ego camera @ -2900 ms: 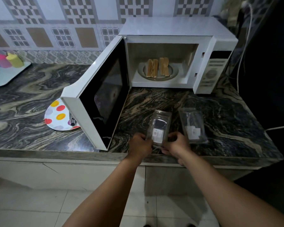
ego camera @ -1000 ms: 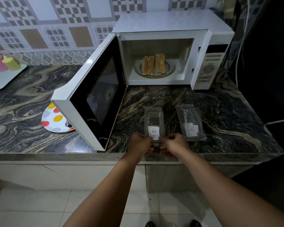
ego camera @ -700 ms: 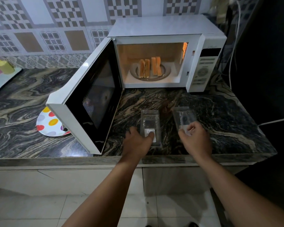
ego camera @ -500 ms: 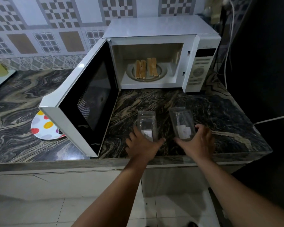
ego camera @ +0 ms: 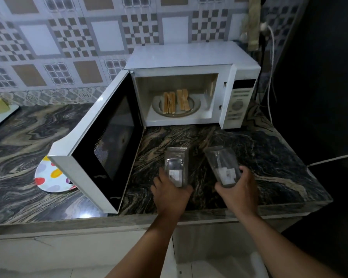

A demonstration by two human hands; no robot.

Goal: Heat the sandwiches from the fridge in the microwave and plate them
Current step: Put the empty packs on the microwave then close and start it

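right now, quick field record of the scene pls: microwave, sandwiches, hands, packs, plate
microwave: on the counter, door swung wide open
sandwiches: two, standing on edge on the turntable inside
left hand: gripping the near end of the left clear pack
right hand: gripping the near end of the right clear pack
packs: both look empty, labels facing up
spotted plate: on the counter, partly hidden behind the door

My one camera sits on my head, looking forward and steeply down over the counter (ego camera: pixel 269 157). The open microwave (ego camera: pixel 189 57) fills the upper middle of the frame, my forearms rise from the bottom edge, close below, floor beneath.
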